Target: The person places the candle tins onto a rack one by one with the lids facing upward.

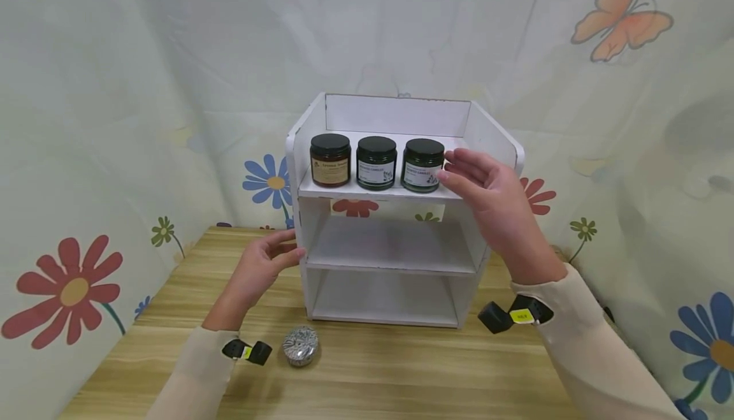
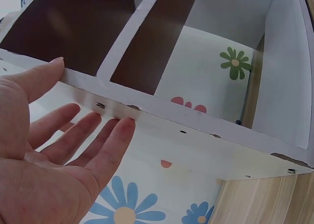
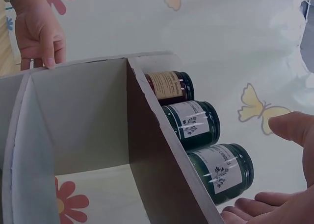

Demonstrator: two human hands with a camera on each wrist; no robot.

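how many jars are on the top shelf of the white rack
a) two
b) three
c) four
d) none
b, the head view shows three dark-lidded jars in a row on the top shelf: a brown jar, a middle green jar and a right green jar, with the right hand open beside the last one.

Flower-and-butterfly curtain [image 1: 143, 88] — hung behind a wooden table [image 1: 401, 369].
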